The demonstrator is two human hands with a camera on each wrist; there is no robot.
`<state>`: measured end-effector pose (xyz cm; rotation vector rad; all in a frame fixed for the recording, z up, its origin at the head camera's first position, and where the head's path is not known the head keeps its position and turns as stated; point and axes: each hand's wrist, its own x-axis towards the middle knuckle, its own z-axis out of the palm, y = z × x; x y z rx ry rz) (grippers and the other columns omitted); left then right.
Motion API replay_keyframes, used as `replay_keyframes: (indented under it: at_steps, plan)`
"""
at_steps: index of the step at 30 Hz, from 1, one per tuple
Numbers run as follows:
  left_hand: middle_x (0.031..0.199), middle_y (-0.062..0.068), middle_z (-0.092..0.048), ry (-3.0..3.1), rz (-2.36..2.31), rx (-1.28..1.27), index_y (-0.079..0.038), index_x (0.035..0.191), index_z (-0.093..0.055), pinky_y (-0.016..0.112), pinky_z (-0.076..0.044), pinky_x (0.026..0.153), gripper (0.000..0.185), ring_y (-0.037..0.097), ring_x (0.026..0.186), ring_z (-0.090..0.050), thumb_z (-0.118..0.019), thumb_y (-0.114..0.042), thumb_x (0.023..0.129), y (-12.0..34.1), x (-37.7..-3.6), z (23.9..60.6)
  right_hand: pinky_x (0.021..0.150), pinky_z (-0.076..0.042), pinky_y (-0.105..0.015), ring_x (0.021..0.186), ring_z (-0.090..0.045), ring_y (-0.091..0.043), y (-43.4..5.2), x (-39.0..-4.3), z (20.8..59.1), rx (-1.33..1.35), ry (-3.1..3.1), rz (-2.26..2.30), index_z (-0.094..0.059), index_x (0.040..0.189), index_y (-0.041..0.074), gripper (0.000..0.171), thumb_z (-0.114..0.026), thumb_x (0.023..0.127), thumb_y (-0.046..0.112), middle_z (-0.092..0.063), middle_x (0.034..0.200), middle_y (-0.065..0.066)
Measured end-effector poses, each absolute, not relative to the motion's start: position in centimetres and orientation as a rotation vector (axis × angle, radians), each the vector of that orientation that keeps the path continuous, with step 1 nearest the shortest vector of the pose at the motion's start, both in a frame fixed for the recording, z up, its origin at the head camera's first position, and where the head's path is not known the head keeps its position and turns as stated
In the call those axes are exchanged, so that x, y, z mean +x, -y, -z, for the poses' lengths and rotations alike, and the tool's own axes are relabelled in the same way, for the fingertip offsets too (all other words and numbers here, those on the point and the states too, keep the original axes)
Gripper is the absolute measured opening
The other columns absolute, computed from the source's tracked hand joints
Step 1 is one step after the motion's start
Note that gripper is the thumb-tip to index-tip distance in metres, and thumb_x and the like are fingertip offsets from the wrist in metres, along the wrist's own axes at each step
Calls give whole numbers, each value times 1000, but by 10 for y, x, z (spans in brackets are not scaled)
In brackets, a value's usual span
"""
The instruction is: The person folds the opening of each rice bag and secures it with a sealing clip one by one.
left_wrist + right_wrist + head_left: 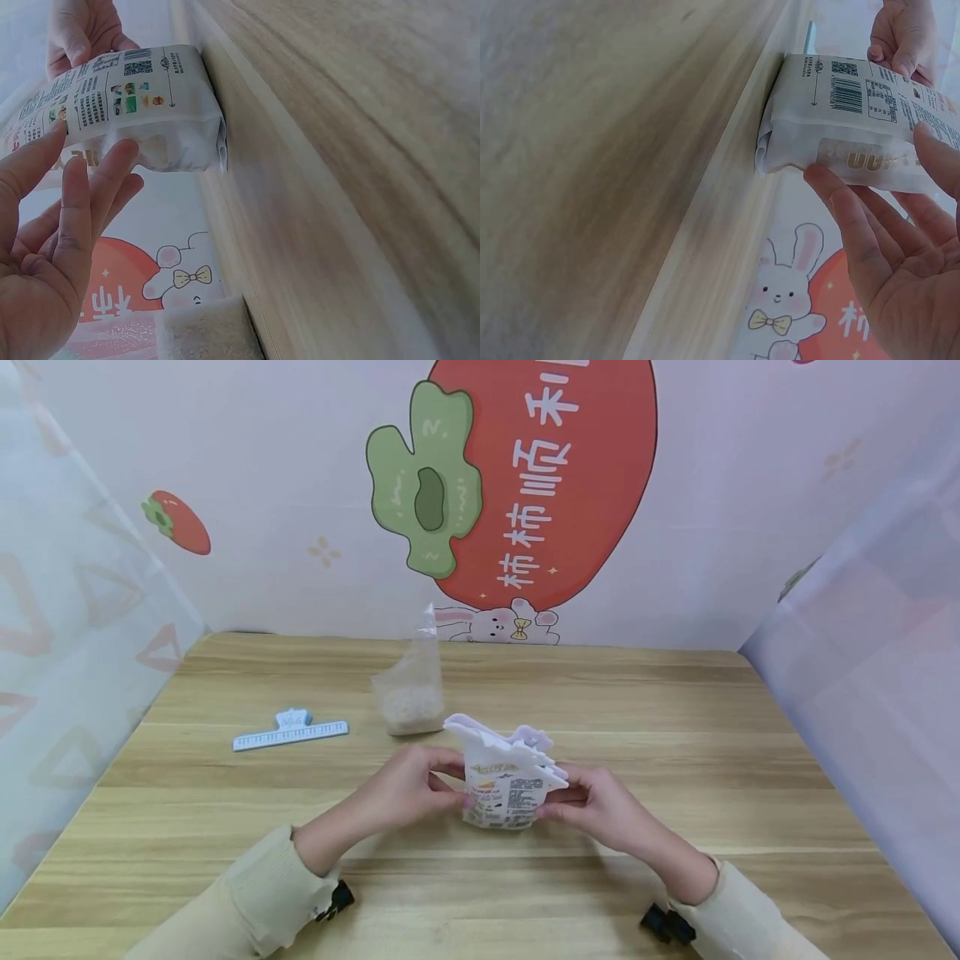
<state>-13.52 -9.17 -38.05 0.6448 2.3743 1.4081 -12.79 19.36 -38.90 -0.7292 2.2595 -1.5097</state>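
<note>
Both hands hold the white pouch (504, 781) up on the table (675, 760). The left hand (408, 793) and right hand (600, 806) each pinch one side. A blue clip (291, 731) lies far past the left hand.

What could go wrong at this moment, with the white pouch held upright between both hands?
The white pouch stands open-topped on the table, steadied only by fingertips of the left hand and right hand; a squeeze or slip might tip it and spill whatever is inside. The clear bag stands just behind it and could be knocked over. The blue clip lies well to the left.
</note>
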Motion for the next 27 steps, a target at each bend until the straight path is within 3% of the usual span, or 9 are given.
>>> replay_keyframes:
  at_steps: [10, 17, 27]
  plan:
    - [110, 13, -74, -2387, -1415, 694, -6, 114, -72, 23, -59, 75, 32, 19, 88, -75, -80, -11, 83, 83, -145, 381, 83, -59, -29, 102, -70, -40, -202, -133, 390, -722, -2316, 1495, -61, 123, -12, 39, -71, 88, 2, -65, 120, -31]
    - [111, 8, -75, -2397, -1412, 703, -7, 114, -73, 23, -59, 78, 32, 19, 101, -72, -80, -11, 83, 75, -156, 381, 82, -59, -29, 101, -71, -38, -209, -137, 389, -707, -2368, 1487, -59, 124, -14, 40, -70, 89, 1, -65, 120, -33]
    - [113, 8, -75, -2406, -1403, 704, -8, 114, -73, 25, -59, 81, 32, 20, 105, -71, -80, -14, 84, 64, -171, 382, 82, -59, -28, 101, -71, -37, -216, -146, 391, -649, -2399, 1505, -58, 123, -15, 39, -69, 89, -2, -64, 118, -35]
